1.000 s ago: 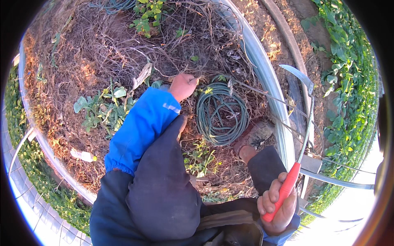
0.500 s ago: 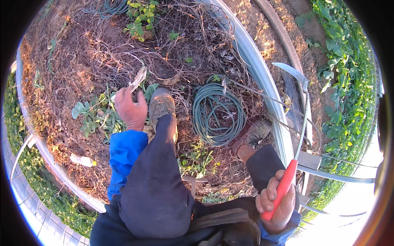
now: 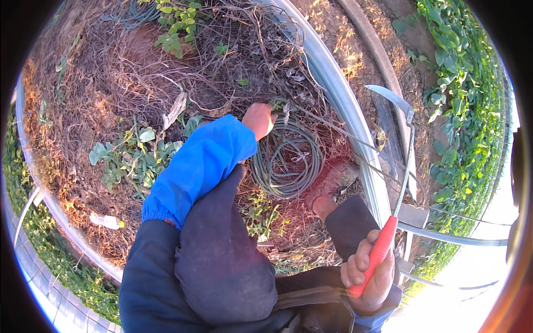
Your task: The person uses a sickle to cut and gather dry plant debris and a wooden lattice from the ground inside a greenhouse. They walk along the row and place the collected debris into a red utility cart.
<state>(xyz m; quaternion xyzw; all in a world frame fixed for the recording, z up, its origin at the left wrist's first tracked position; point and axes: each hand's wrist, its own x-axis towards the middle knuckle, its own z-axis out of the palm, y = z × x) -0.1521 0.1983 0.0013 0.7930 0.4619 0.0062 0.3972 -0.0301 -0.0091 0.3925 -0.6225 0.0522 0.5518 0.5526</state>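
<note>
Fingers (image 3: 362,256) of the right hand (image 3: 376,280) clamp a red-handled sickle (image 3: 382,238), best held clear of the left hand (image 3: 259,120), its grip hidden, beside coiled rope (image 3: 284,191).

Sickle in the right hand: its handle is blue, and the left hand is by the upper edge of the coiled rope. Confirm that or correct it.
One thing is wrong: the sickle's handle is red, not blue, as the head view shows. The right hand does hold it, and the left hand is by the coiled rope's upper edge.
</note>
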